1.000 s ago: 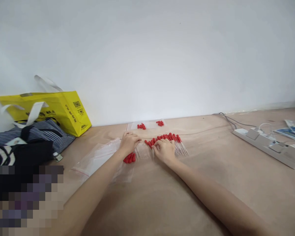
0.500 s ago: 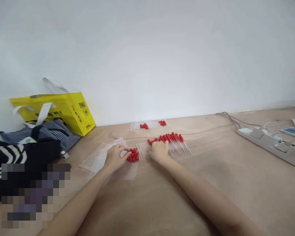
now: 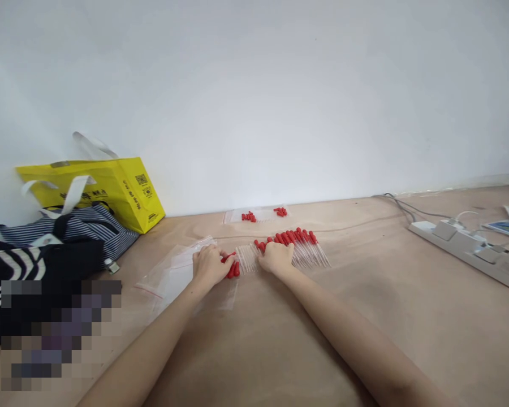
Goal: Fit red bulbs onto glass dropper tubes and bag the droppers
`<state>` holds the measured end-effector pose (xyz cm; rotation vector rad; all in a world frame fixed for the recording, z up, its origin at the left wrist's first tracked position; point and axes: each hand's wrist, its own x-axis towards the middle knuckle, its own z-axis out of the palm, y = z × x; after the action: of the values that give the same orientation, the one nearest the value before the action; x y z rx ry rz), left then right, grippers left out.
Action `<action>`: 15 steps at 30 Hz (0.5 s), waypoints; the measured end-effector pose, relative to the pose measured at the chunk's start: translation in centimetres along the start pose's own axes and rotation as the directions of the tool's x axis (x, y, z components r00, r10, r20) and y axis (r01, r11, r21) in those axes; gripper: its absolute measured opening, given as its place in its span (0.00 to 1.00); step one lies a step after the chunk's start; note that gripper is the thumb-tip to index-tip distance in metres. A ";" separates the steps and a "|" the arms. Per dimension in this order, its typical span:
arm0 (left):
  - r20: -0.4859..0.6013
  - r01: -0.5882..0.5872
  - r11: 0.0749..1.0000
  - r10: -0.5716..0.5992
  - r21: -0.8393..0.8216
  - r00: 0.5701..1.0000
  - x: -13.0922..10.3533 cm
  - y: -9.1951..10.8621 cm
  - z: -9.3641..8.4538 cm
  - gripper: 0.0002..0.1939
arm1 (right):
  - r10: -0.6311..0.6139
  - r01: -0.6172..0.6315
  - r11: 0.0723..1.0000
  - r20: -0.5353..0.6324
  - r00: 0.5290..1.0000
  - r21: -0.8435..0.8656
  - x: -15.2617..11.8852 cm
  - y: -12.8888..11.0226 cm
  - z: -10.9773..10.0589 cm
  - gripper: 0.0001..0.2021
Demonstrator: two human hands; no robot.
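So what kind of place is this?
Perhaps an indoor workspace: red-tipped sticks lie in a row on a brown surface by a wall, with a power strip at right and a yellow bag at left.

I watch through one camera worn on the person's head, facing forward and angled down. From my end, the left forearm [image 3: 152,339] and right forearm [image 3: 343,333] run in from the lower edge, close to the lens, toward the red-ended sticks [image 3: 298,234] farther off, near mid-frame. My view is wide: the wall [image 3: 254,113] fills the upper half, the worktop [image 3: 246,350] the lower, with a yellow bag [image 3: 127,195] toward the left and a power strip [image 3: 462,254] toward the right.
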<state>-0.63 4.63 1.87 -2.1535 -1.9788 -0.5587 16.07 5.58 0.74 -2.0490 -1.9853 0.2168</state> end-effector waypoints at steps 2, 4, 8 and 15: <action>-0.049 -0.008 1.000 0.007 -0.012 0.999 -0.6 0.1 -0.3 0.12 | -0.017 0.017 1.000 -0.017 1.000 0.008 -0.2 0.2 -0.1 0.11; -0.136 -0.066 0.996 0.057 -0.065 0.989 -1.7 0.2 -0.5 0.10 | -0.047 0.048 0.999 -0.037 0.998 0.015 -0.4 0.3 -0.2 0.11; -0.201 -0.280 0.932 0.236 -0.229 0.951 -4.9 0.7 -0.4 0.07 | -0.083 0.084 0.996 -0.048 0.995 0.012 -0.6 0.1 -0.1 0.10; -0.064 -0.371 0.854 0.374 -0.364 0.925 -7.7 1.1 0.0 0.03 | -0.036 0.036 0.999 -0.015 0.999 0.013 -0.3 -0.2 0.5 0.09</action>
<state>0.01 -2.58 -0.88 -2.6744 -1.4779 -0.9114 15.73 5.31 0.29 -1.9990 -2.0049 0.2061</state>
